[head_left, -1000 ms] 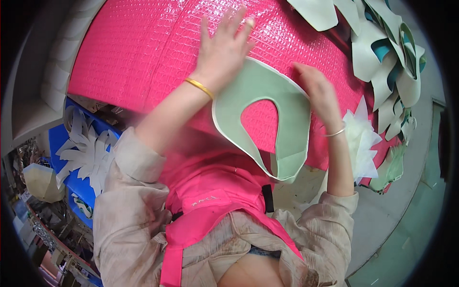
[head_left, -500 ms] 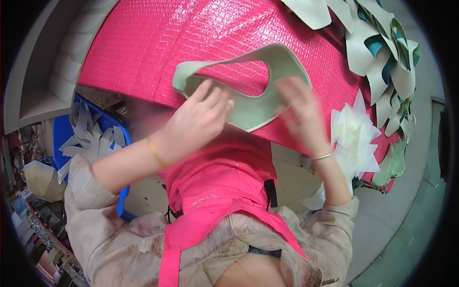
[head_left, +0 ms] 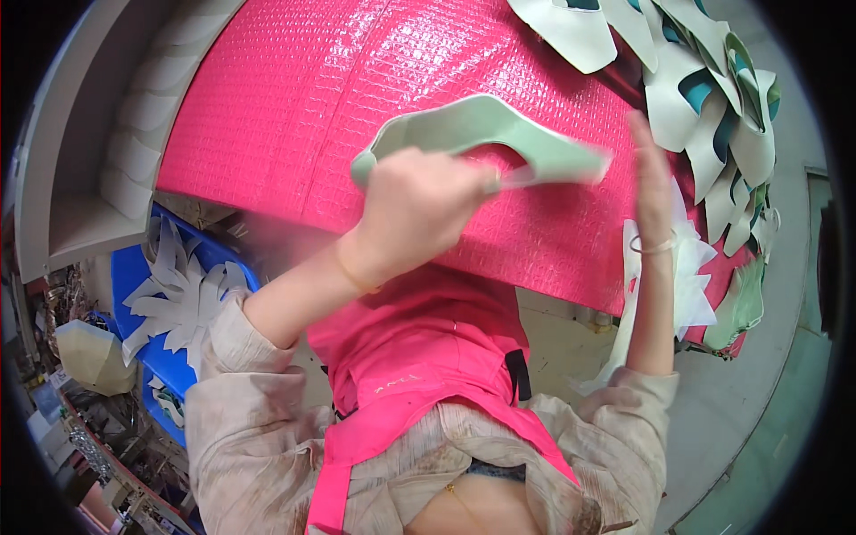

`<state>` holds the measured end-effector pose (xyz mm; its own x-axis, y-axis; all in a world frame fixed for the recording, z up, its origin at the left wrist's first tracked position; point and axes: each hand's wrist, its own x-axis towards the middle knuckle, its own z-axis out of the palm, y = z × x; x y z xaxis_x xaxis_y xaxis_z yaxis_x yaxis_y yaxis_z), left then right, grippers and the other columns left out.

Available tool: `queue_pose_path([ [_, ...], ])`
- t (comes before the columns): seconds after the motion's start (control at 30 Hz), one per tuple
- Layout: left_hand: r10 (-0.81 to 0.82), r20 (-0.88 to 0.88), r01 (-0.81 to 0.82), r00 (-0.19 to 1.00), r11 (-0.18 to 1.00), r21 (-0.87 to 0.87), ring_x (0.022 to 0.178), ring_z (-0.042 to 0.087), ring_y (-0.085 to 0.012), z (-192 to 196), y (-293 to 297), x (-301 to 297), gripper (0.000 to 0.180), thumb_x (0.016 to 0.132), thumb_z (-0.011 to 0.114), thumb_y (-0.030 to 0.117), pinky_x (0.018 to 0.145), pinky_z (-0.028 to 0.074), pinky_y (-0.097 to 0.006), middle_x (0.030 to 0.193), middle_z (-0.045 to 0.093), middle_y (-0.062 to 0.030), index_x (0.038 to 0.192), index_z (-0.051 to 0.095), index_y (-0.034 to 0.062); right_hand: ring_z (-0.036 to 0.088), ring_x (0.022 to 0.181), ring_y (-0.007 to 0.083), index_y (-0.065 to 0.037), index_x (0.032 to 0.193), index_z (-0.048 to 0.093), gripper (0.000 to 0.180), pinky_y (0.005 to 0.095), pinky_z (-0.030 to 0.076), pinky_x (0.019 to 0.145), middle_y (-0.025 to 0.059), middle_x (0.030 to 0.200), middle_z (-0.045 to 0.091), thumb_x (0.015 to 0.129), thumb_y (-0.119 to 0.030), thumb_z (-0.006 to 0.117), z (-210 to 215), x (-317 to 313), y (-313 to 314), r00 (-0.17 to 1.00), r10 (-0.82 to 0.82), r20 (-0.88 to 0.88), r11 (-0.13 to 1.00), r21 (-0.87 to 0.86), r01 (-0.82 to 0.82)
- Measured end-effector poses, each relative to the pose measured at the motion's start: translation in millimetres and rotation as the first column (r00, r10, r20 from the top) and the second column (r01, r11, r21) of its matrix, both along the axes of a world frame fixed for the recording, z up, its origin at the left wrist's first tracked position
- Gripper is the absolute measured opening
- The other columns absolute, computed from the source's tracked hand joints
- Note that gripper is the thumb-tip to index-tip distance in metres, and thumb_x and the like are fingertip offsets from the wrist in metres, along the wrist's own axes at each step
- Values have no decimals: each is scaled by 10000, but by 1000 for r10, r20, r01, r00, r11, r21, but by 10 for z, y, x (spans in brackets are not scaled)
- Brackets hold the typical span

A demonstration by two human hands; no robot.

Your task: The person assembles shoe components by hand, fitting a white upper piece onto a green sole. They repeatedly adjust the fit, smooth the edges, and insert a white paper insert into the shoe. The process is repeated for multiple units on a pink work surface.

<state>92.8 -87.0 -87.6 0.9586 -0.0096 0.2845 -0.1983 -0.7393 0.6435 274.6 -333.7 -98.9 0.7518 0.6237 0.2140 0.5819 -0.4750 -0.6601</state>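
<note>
The left hand (head_left: 419, 209) has its fingers closed on a pale green cut-out piece (head_left: 486, 134) (held above the pink-covered bench (head_left: 294, 116)), while the right hand (head_left: 649, 169) stands open-fingered just beside its end.

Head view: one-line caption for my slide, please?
Left hand lifts a pale green cut piece over the pink textured sheet; right hand beside it.

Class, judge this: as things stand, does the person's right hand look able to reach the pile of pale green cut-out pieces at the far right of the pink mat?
Probably yes: the right hand is raised, open and empty, with nothing between it and the pile of pale green cut-out pieces.
</note>
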Motion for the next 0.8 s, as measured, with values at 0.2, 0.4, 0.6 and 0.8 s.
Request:
queue_pose_path([
  [0.2, 92, -162, -137, 982, -234, -962, 989, 539, -141, -179, -258, 115, 280, 862, 553, 146, 889, 395, -297, 1061, 590, -67, 1100, 541, 0, 560, 943, 228, 22, 1240, 422, 484, 324, 445, 832, 156, 1107, 542, 808, -123, 585, 443, -930, 916, 963, 106, -246, 960, 278, -34],
  [0.4, 36, -308, -310, 951, 137, -941, 798, 602, -123, -151, 557, 298, 321, 860, 573, 226, 726, 471, -242, 940, 628, -70, 1075, 552, -12, 471, 607, 63, 24, 989, 578, 217, 227, 399, 553, 20, 680, 543, 835, -129, 587, 234, -999, 1102, 861, 242, -447, 966, 30, -256],
  [0.6, 375, -123, -253, 919, 320, -913, 591, 507, -42, -175, 317, 457, 214, 855, 588, 181, 519, 414, -213, 687, 606, -8, 807, 636, -22, 335, 489, 126, 50, 665, 480, 350, 314, 325, 465, 95, 523, 363, 868, -228, 541, 204, -1012, 1471, 909, 149, -390, 988, 11, -157],
  [0.8, 469, -125, -304, 874, 329, -894, 484, 470, -44, -437, 375, 681, 208, 822, 607, 144, 438, 375, -236, 569, 583, -5, 731, 648, -38, 527, 568, 391, -3, 692, 496, 230, 457, 388, 482, 217, 585, 506, 838, -171, 555, 60, -1461, 1320, 998, 34, -61, 996, -79, -38],
])
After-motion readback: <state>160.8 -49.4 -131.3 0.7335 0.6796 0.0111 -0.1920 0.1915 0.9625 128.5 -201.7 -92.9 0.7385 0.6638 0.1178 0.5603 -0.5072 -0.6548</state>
